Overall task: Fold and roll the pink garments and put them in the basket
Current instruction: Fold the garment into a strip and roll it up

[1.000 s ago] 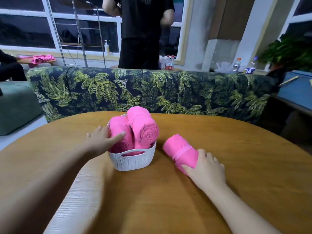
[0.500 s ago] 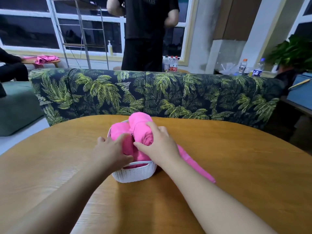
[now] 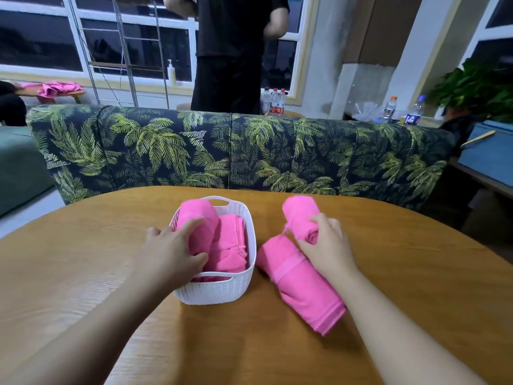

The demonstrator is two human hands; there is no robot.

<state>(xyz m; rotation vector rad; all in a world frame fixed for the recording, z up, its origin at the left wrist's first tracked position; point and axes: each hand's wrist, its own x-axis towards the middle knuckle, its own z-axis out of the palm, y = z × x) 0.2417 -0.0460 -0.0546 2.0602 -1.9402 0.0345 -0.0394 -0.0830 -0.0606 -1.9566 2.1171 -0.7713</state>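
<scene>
A white perforated basket stands on the round wooden table. Inside it lie a rolled pink garment on the left and a flatter folded pink garment on the right. My left hand reaches into the basket and grips the rolled garment from its near side. To the right of the basket, my right hand holds another pink roll just above the table. A partly unrolled pink garment lies on the table below that hand.
A palm-print sofa back runs along the table's far edge. A person in black stands behind it. More pink cloth lies on a far bench at left. Water bottles stand behind the sofa.
My right hand lifted the upper roll out of the basket and moved it right, beside the basket. The loose garment now lies partly unrolled on the table. My left hand stays in the basket.
</scene>
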